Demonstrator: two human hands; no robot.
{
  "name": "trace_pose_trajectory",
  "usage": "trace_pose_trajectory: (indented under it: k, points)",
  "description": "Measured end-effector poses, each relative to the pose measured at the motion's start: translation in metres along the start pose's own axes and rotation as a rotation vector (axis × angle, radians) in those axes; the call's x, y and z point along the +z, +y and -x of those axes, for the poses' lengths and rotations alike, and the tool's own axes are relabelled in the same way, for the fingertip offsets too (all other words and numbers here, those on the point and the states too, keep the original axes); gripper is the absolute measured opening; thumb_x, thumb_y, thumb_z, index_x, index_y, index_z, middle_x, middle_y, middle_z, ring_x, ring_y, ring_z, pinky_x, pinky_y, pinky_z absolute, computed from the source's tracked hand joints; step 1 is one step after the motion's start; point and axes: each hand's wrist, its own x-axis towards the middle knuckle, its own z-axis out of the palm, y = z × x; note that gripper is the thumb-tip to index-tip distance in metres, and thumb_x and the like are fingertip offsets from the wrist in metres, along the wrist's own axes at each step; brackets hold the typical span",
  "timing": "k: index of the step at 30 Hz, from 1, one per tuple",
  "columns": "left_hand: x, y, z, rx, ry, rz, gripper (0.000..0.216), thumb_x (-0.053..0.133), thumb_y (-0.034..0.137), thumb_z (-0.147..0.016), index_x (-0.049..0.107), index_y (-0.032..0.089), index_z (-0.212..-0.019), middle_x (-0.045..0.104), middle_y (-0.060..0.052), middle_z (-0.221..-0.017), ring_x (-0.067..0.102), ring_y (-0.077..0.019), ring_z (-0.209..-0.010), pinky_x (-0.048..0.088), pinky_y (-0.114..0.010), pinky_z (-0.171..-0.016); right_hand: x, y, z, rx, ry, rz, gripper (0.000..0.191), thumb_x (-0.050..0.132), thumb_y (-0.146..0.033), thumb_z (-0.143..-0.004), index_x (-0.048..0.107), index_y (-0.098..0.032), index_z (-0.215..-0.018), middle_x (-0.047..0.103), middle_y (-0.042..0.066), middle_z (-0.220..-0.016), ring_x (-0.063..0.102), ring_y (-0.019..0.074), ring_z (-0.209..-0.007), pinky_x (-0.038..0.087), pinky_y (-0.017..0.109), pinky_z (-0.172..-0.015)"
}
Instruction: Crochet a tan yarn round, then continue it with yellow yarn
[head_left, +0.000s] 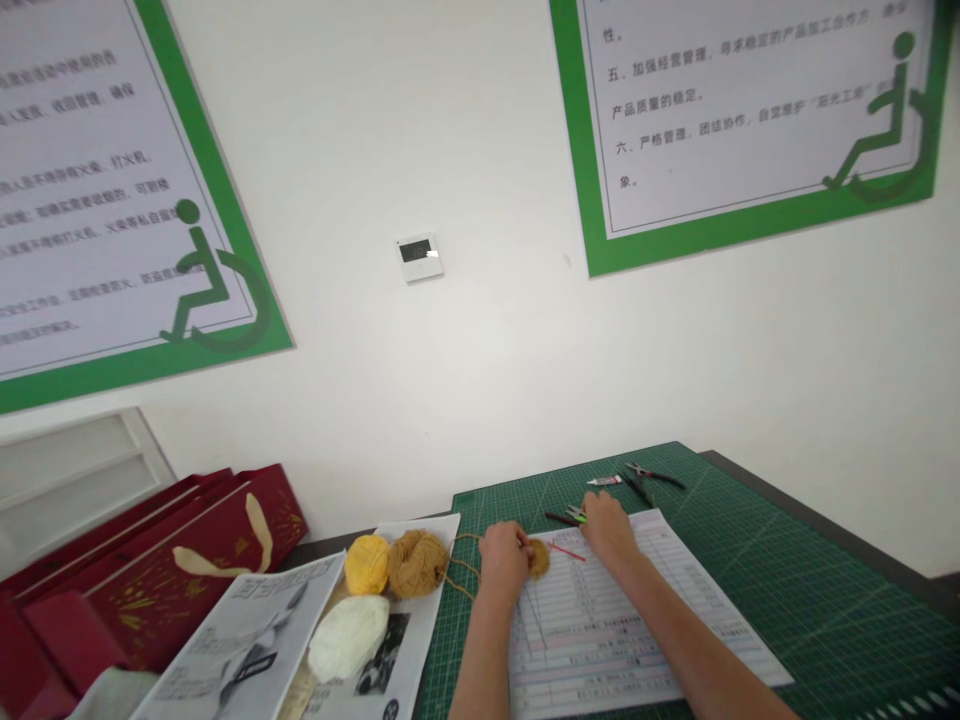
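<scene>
My left hand [504, 556] is closed on a small, round brown yarn piece [539, 560], which shows beyond its fingertips. Brown strands run from near this hand to a brown yarn ball [418, 563] on the left. My right hand [607, 528] is at the paper's far edge, its fingers closed around a small green-handled tool [576, 515] with a metal end; the fingers hide part of it. A thin red stick-like item [567, 552] lies on the printed sheet [622, 640] between my hands. A dark slim tool [559, 519] rests beside the green one.
Pliers [656, 475], a dark tool [637, 489] and a small white tube [604, 481] lie farther back on the green cutting mat [720, 540]. Yellow [367, 564] and white yarn balls [349, 638] sit on printed papers [247, 640] at left, near red gift bags [187, 570].
</scene>
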Motion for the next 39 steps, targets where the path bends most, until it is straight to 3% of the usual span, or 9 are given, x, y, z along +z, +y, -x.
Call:
trace_pose_trajectory:
  k: [7, 12, 16, 22, 25, 28, 31, 33, 39]
  points:
    - [0.000, -0.001, 0.003, 0.013, 0.045, 0.006, 0.009, 0.060, 0.015, -0.074, 0.069, 0.018, -0.076, 0.071, -0.009, -0.091, 0.060, -0.0246, -0.092, 0.036, -0.032, -0.075, 0.004, 0.006, -0.005, 0.012, -0.012, 0.008, 0.024, 0.068, -0.018, -0.077, 0.064, -0.008, -0.099, 0.066, 0.019, -0.102, 0.062, 0.0313, -0.101, 0.043, 0.035, -0.084]
    - [0.006, -0.006, -0.001, 0.020, 0.129, 0.194, 0.009, 0.057, 0.009, -0.075, 0.060, 0.018, -0.073, 0.067, -0.007, -0.081, 0.058, -0.0202, -0.080, 0.034, -0.029, -0.068, 0.008, 0.006, -0.005, -0.005, -0.015, -0.010, 0.026, 0.070, -0.019, -0.077, 0.064, -0.007, -0.098, 0.068, 0.019, -0.097, 0.065, 0.0304, -0.095, 0.044, 0.033, -0.080]
    - [0.006, -0.009, -0.005, -0.006, 0.181, 0.348, 0.013, 0.055, 0.009, -0.078, 0.052, 0.019, -0.070, 0.063, -0.004, -0.077, 0.055, -0.0177, -0.074, 0.033, -0.027, -0.065, 0.012, 0.005, -0.005, -0.012, 0.000, -0.049, 0.014, 0.055, -0.014, -0.086, 0.065, -0.006, -0.093, 0.069, 0.021, -0.095, 0.066, 0.0302, -0.095, 0.043, 0.034, -0.079]
    - [0.007, -0.014, -0.010, -0.054, 0.227, 0.479, 0.018, 0.055, 0.007, -0.077, 0.048, 0.020, -0.065, 0.059, -0.002, -0.071, 0.054, -0.0163, -0.071, 0.034, -0.026, -0.065, 0.012, 0.002, -0.010, 0.050, 0.070, -0.189, 0.031, 0.029, -0.001, -0.091, 0.059, -0.003, -0.100, 0.066, 0.025, -0.097, 0.067, 0.0257, -0.088, 0.041, 0.030, -0.070]
    - [0.009, -0.014, -0.012, -0.059, 0.231, 0.500, 0.019, 0.055, 0.007, -0.076, 0.048, 0.020, -0.064, 0.058, -0.002, -0.069, 0.053, -0.0165, -0.068, 0.035, -0.026, -0.064, 0.013, -0.008, -0.010, 0.004, 0.077, -0.326, 0.027, 0.031, -0.004, -0.090, 0.056, -0.010, -0.097, 0.069, 0.015, -0.086, 0.066, 0.0199, -0.079, 0.039, 0.025, -0.065]
    - [0.010, -0.012, -0.012, -0.034, 0.243, 0.519, 0.018, 0.054, 0.007, -0.075, 0.048, 0.020, -0.064, 0.057, -0.001, -0.068, 0.053, -0.0166, -0.067, 0.036, -0.027, -0.065, 0.020, -0.025, -0.005, -0.100, 0.074, -0.457, 0.016, 0.041, -0.019, -0.092, 0.055, -0.017, -0.085, 0.068, 0.005, -0.078, 0.063, 0.0158, -0.074, 0.039, 0.022, -0.064]
    - [0.007, -0.008, -0.011, -0.002, 0.246, 0.557, 0.020, 0.053, 0.004, -0.073, 0.048, 0.020, -0.063, 0.056, 0.000, -0.065, 0.053, -0.0159, -0.066, 0.036, -0.026, -0.064, 0.032, -0.040, 0.002, -0.188, 0.044, -0.604, 0.020, 0.060, -0.035, -0.080, 0.052, -0.020, -0.069, 0.063, 0.001, -0.068, 0.057, 0.0153, -0.064, 0.035, 0.023, -0.058]
    - [0.005, -0.006, -0.010, 0.020, 0.241, 0.577, 0.020, 0.053, 0.003, -0.072, 0.048, 0.020, -0.062, 0.055, 0.000, -0.064, 0.052, -0.0156, -0.065, 0.037, -0.026, -0.064, 0.038, -0.044, 0.004, -0.151, 0.010, -0.694, 0.021, 0.063, -0.033, -0.074, 0.050, -0.020, -0.064, 0.059, -0.001, -0.063, 0.053, 0.0151, -0.061, 0.032, 0.023, -0.056]
    - [0.003, -0.001, -0.007, 0.049, 0.222, 0.534, 0.019, 0.054, 0.004, -0.073, 0.048, 0.020, -0.062, 0.055, 0.001, -0.065, 0.052, -0.0152, -0.065, 0.036, -0.026, -0.064, 0.039, -0.041, 0.001, -0.066, 0.027, -0.763, 0.012, 0.053, -0.026, -0.076, 0.052, -0.019, -0.065, 0.057, -0.001, -0.061, 0.052, 0.0153, -0.060, 0.033, 0.024, -0.057]
